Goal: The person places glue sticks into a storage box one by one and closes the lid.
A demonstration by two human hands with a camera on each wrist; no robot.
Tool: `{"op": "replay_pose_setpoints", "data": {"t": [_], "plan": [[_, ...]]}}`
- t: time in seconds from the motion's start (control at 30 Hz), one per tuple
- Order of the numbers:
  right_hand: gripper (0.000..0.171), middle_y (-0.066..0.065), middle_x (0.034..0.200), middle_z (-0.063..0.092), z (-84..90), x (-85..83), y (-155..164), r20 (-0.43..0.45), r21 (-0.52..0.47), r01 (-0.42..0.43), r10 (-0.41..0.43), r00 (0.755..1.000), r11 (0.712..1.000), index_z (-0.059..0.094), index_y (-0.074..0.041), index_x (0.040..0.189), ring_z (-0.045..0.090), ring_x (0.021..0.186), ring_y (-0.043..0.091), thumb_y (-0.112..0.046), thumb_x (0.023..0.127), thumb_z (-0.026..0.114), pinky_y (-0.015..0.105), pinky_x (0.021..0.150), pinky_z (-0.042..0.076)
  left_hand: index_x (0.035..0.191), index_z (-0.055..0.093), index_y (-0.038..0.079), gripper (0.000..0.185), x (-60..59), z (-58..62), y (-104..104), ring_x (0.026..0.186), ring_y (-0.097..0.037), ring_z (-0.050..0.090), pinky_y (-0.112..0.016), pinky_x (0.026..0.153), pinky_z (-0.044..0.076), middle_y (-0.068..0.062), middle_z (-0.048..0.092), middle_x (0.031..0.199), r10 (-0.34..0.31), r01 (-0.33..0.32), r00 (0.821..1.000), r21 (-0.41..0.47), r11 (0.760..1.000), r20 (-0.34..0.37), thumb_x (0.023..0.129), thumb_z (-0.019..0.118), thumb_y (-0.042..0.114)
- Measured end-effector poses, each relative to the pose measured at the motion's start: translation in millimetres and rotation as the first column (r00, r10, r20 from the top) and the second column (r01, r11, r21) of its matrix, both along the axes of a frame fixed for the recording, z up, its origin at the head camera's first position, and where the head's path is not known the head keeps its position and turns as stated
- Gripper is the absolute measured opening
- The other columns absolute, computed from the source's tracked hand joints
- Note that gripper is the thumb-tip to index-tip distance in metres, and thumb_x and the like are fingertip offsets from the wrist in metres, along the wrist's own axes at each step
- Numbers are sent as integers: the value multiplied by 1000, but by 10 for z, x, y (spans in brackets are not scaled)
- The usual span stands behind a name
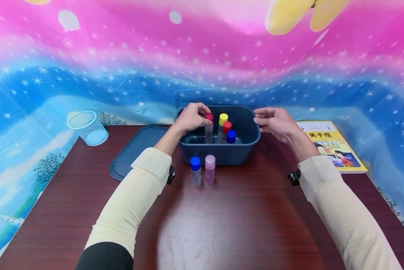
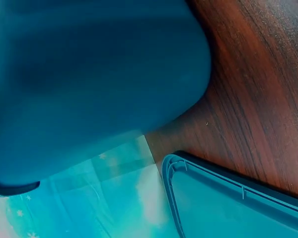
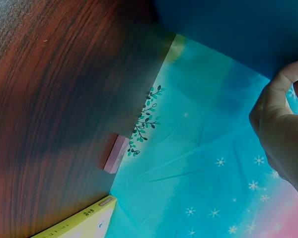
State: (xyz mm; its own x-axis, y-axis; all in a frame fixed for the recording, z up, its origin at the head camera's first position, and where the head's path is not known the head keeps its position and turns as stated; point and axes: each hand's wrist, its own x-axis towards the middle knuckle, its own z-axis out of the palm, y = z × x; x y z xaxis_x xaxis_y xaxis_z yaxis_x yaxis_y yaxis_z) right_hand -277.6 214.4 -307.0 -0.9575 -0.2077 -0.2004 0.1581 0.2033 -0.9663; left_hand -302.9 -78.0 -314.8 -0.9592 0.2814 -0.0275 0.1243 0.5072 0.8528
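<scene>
My left hand (image 1: pixel 192 117) pinches the red cap of a clear bottle (image 1: pixel 208 133) inside the dark blue bin (image 1: pixel 219 154). Whether that bottle stands on the bin floor cannot be told. Beside it in the bin are a yellow-capped bottle (image 1: pixel 223 120), a red-capped bottle (image 1: pixel 227 126) and a blue-capped bottle (image 1: pixel 231 136). The fingertips of my right hand (image 1: pixel 277 122) touch the bin's right rim, the fingers fairly straight. On the table before the bin stand another blue-capped bottle (image 1: pixel 196 171) and a pink bottle (image 1: pixel 210 169). The left wrist view hides the left hand.
A dark blue lid (image 1: pixel 134 150) lies left of the bin. Farther left, a light blue mesh basket (image 1: pixel 89 129) leans at the table's back edge. A yellow book (image 1: pixel 343 159) lies at the right. The right wrist view shows a small pink block (image 3: pixel 116 153) near the backdrop.
</scene>
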Motion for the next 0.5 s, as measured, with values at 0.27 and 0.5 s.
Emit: {"op": "replay_pose_setpoints", "data": {"t": [0.27,0.5], "plan": [[51,17,140,47,4,-5,-1,4,5,4,-4,1000,1000,40,5,150,60,94,13,-9,104,57,23,76,55,115,64,5,28,1,-25,15,105,-26,58,-36,87,55,-11,63,113,-12,10,1000,-75,997,-19,91,78,8],[51,17,142,46,-3,-10,-5,5,13,10,-11,1000,1000,41,4,151,60,96,15,-9,104,57,24,76,55,124,63,3,37,-5,-3,-15,107,-27,60,-37,92,53,-12,63,119,-13,12,1000,-46,999,-25,91,77,9]]}}
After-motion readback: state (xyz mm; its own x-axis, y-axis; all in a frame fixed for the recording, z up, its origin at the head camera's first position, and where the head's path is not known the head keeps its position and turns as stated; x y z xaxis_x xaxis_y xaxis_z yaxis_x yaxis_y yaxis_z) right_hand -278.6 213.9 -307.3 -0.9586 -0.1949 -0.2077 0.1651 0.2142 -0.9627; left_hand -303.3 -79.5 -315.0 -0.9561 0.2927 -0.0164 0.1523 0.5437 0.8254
